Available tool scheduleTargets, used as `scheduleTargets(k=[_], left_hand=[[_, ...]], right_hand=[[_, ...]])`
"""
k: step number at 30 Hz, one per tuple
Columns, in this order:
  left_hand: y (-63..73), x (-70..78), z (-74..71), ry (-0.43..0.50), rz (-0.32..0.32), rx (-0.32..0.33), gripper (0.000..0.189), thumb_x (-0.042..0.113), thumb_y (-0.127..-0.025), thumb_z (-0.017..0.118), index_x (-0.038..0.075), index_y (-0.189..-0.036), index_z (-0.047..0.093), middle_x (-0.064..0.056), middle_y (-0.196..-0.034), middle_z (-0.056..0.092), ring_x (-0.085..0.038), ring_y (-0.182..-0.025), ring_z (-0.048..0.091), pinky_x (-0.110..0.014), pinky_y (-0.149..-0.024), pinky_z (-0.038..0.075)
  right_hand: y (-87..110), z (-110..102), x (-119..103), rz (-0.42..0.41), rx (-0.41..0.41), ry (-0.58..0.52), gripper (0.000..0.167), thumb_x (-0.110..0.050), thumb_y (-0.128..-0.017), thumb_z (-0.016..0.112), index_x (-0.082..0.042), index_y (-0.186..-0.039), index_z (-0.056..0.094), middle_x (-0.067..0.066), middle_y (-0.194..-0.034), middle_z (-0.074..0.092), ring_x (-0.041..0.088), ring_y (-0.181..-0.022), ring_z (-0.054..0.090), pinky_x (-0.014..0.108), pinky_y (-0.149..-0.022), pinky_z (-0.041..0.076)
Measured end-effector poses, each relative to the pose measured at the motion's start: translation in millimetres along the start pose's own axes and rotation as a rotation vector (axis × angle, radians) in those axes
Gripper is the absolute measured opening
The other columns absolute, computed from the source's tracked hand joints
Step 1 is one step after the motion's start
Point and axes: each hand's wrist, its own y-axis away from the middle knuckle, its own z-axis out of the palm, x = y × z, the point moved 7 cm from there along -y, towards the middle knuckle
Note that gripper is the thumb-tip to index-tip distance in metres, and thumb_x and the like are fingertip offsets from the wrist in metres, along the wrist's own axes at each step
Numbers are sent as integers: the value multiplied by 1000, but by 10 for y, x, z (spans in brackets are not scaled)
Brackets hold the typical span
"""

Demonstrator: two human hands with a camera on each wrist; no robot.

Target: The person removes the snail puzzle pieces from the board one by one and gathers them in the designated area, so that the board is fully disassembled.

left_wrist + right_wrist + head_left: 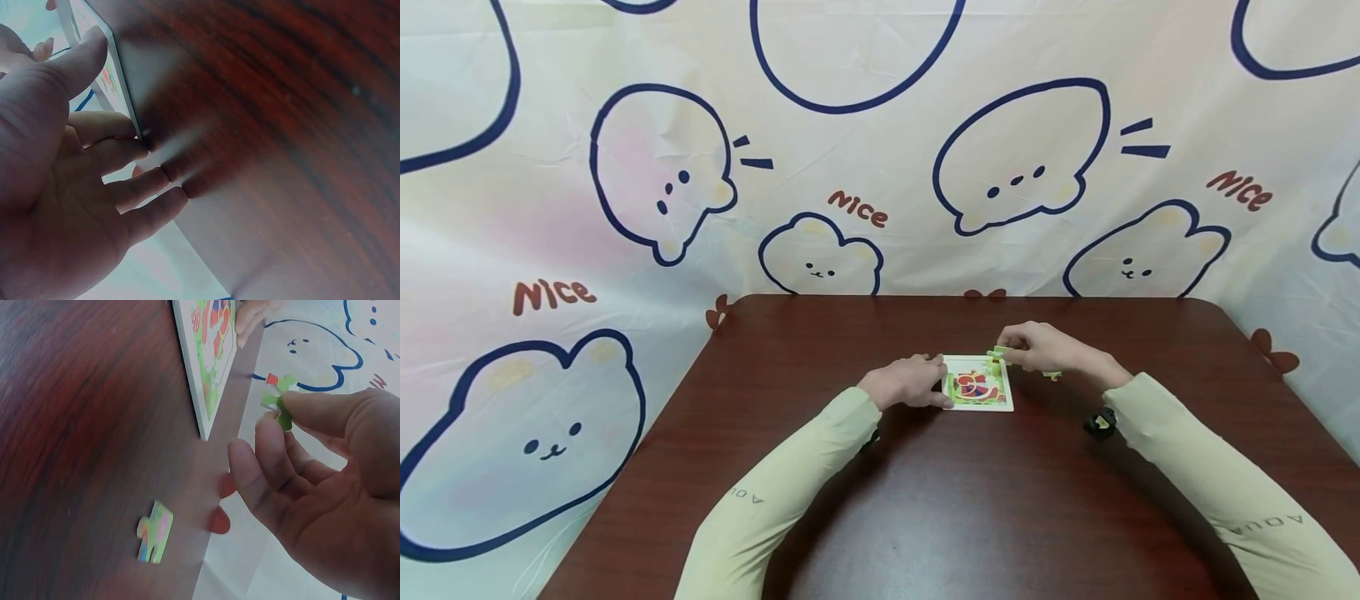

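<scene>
A small jigsaw board [981,407] with a white rim and a colourful red, blue and green picture lies on the dark table. My left hand [908,382] rests at its left side, fingers fairly straight, the thumb [87,56] over the near-left corner. Above the board's far right corner, my right hand [1041,347] pinches a green jigsaw piece [284,419] with a red patch between thumb and fingertips. Another jigsaw piece [156,532], green with pink, orange and blue, lies loose on the table to the right of the board, below the right hand.
The brown wooden table [925,517] stretches around the board toward me and to both sides. Behind it hangs a pale cloth [850,150] printed with cartoon bears. A black wrist device [1101,423] sits below the right sleeve.
</scene>
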Motion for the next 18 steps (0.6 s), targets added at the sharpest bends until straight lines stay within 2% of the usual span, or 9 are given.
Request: scheduleTargets(k=[11, 18], left_hand=[[-16, -3, -11, -7, 1, 5, 61, 59, -92, 56, 19, -137, 53, -7, -161, 30, -26, -139, 40, -41, -111, 40], [-8, 5, -8, -14, 5, -3, 62, 59, -92, 55, 18, -139, 52, -8, -161, 30, -27, -138, 42, -41, -110, 40]], right_hand=[[137, -147, 136, 61, 8, -10, 12, -15, -98, 58, -12, -109, 62, 17, -90, 64, 31, -66, 60, 34, -55, 51], [209, -229, 245, 63, 18, 6, 5, -15, -98, 59, -14, -103, 60, 13, -89, 65, 24, -67, 60, 32, -57, 50]])
